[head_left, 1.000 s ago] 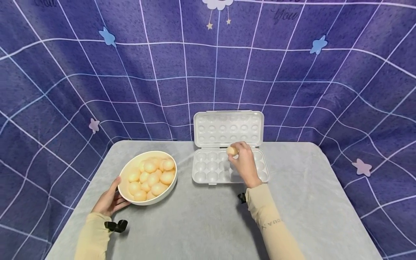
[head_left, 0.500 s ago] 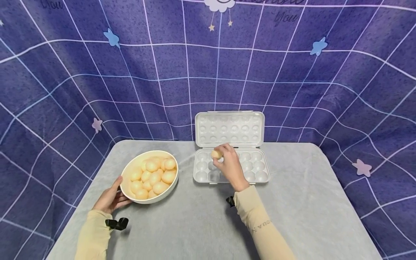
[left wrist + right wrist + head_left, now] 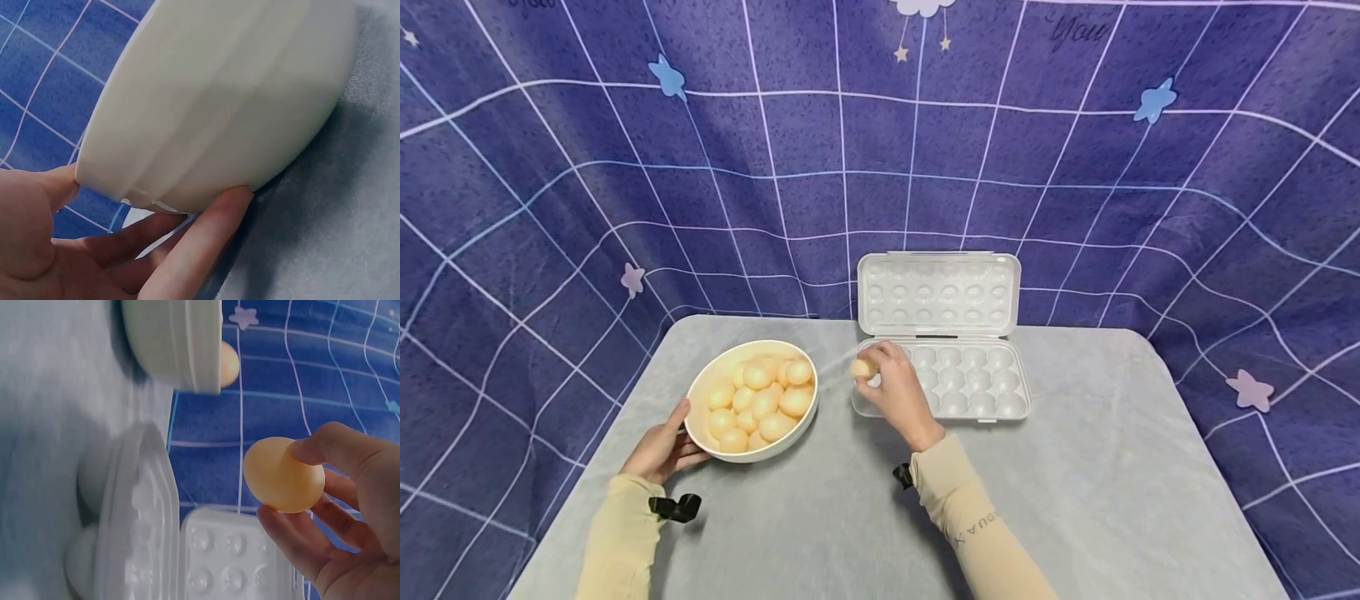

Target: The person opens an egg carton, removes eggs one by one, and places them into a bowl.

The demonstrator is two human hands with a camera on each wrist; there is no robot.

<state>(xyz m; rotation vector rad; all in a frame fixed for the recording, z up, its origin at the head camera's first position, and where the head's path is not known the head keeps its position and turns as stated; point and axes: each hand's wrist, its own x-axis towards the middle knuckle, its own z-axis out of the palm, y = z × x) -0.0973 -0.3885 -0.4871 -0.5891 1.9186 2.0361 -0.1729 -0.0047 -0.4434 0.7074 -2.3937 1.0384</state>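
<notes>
An egg (image 3: pixel 862 368) is pinched between the thumb and fingertips of my right hand (image 3: pixel 901 398), above the left end of a white plastic egg tray (image 3: pixel 992 408). In the right wrist view, the egg (image 3: pixel 284 475) hangs apart from the tray (image 3: pixel 140 506). The tray's visible cups hold nothing; those under the hand are hidden. On the left stands a cream bowl (image 3: pixel 808 417) heaped with several eggs (image 3: pixel 765 403). My left hand (image 3: pixel 660 447) grips its near left side, thumb at the rim and fingers under the wall, as the left wrist view shows on the bowl (image 3: pixel 225 94).
The tray's dimpled lid (image 3: pixel 937 293) stands raised behind it, near the blue gridded cloth (image 3: pixel 880 200). A grey table (image 3: pixel 820 525) lies beneath everything. Black wrist mounts (image 3: pixel 676 507) sit on both sleeves.
My right hand has carried the egg leftward across the tray, from its middle to its left end. The left hand stays on the bowl. The whole view shifts slightly.
</notes>
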